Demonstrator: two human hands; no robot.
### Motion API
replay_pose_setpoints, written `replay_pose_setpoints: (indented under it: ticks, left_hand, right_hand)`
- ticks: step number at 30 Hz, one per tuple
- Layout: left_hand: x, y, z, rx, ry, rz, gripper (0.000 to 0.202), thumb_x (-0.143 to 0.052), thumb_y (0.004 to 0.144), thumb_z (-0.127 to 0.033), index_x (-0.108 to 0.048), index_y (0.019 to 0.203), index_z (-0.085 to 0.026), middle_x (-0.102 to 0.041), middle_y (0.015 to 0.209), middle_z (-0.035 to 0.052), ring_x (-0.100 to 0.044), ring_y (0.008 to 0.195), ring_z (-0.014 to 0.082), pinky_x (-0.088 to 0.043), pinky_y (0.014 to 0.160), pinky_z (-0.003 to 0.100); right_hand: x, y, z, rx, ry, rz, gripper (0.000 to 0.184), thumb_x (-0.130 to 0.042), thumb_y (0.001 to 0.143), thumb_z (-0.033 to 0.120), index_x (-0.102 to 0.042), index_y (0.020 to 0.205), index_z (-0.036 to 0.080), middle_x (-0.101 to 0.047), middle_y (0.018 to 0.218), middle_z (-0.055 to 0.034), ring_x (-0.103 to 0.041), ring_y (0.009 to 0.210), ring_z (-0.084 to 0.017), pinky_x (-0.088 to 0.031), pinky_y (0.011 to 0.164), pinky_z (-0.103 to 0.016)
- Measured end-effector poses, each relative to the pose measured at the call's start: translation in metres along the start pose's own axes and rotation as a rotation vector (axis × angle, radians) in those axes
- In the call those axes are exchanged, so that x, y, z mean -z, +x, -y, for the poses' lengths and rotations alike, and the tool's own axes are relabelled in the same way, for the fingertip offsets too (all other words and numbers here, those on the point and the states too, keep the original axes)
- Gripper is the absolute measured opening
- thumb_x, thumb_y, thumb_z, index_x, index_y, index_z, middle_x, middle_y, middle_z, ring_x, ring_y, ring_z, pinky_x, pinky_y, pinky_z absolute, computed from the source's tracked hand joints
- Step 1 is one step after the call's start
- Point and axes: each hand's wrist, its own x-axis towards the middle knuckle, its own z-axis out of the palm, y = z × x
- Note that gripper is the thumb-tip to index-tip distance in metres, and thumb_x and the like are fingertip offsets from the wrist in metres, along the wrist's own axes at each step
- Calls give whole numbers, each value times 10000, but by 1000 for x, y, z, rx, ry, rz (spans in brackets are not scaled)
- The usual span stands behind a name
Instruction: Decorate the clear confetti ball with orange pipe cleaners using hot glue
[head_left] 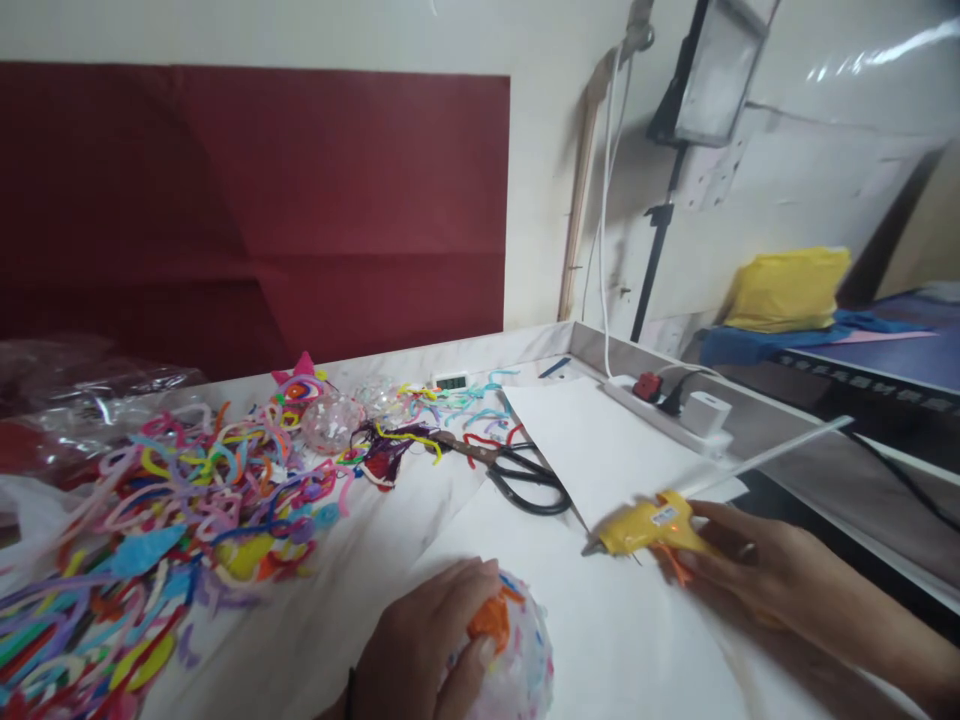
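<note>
Near the bottom edge my left hand [431,635] is closed around a clear ball [525,650] flecked with coloured bits. Its fingers and thumb press an orange piece [491,622] against the ball's surface. To the right, my right hand [757,560] grips a yellow hot glue gun [652,525] by its handle. The gun's nozzle points left over the white paper, apart from the ball, and a long glue stick [795,450] sticks out of its back. Black-handled scissors [529,478] lie beyond the ball.
A heap of coloured pipe cleaners [217,500] covers the table's left side. Speckled clear balls [334,420] sit behind it, with a small digital display [451,382]. White paper [600,430] lies mid-table. A power strip [667,415] with plugs runs along the raised right edge.
</note>
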Motion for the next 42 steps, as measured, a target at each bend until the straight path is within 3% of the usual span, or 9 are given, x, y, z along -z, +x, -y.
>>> replay_pose_setpoints:
  ticks: [2, 5, 7, 11, 14, 17, 27, 38, 42]
  left_hand:
    - [-1, 1, 3, -23, 2, -8, 368, -490, 916, -279, -489, 1274, -194, -679, 1212, 30, -639, 1107, 129, -429, 1032, 188]
    - [-2, 2, 7, -42, 17, -9, 372, -502, 905, -273, -490, 1266, -187, -687, 1197, 38, -647, 1093, 131, -427, 1034, 187]
    - [-3, 2, 7, -43, 17, -3, 378, -508, 901, -276, -489, 1269, -190, -685, 1200, 36, -645, 1097, 129, -427, 1032, 183]
    - [-2, 3, 2, -22, 6, -9, 376, -497, 910, -255, -488, 1282, -199, -679, 1213, 30, -642, 1105, 127, -433, 1025, 188]
    - [0, 3, -1, 10, 2, -15, 364, -485, 917, -256, -504, 1277, -202, -670, 1229, 31, -634, 1122, 134, -446, 1016, 203]
    - [1, 2, -2, 20, -9, -13, 358, -477, 919, -267, -522, 1268, -202, -674, 1223, 36, -633, 1128, 147, -472, 994, 220]
    - [2, 4, -4, 46, -38, 16, 351, -475, 913, -242, -535, 1255, -186, -671, 1222, 52, -626, 1140, 166, -495, 981, 243]
    - [3, 7, -7, 18, -27, 23, 334, -453, 935, -250, -540, 1243, -154, -679, 1205, 68, -628, 1134, 163, -493, 986, 249]
    - [4, 7, -7, 22, -21, 18, 328, -455, 934, -254, -550, 1233, -159, -679, 1207, 66, -630, 1133, 169, -495, 986, 255]
  right_hand:
    - [3, -1, -2, 62, -137, 19, 386, -598, 770, 510, -713, 961, 196, -717, 652, -57, -616, 437, -197, -480, 409, -288]
    - [3, -9, 5, 182, -244, -137, 341, -599, 769, 517, -725, 900, 228, -739, 917, -122, -707, 766, -291, -564, 625, -360]
    - [-3, -18, 20, 252, -228, -176, 313, -583, 811, 490, -716, 954, 245, -722, 1000, -121, -701, 842, -281, -571, 689, -364]
    - [-30, -35, 76, 409, -33, -10, 178, -513, 901, 330, -664, 947, 247, -709, 917, -63, -675, 772, -187, -546, 664, -275]
    - [-54, -40, 115, 342, 113, 201, 185, -456, 913, 255, -625, 842, 230, -677, 771, -17, -633, 674, -152, -505, 582, -235]
    - [-70, -39, 133, 284, 183, 242, 158, -469, 883, 189, -618, 931, 209, -669, 777, -15, -620, 653, -144, -472, 543, -228]
    - [-83, -44, 126, 446, 210, 156, 189, -434, 907, 151, -586, 804, 195, -591, 744, -15, -578, 603, -125, -460, 531, -222]
    - [-92, -49, 127, 782, -86, -139, 204, -410, 936, 127, -578, 827, 162, -559, 688, -41, -525, 587, -158, -418, 508, -245]
    - [-93, -52, 128, 866, -198, -170, 329, -287, 965, 100, -591, 848, 149, -585, 682, -58, -523, 581, -169, -424, 497, -256]
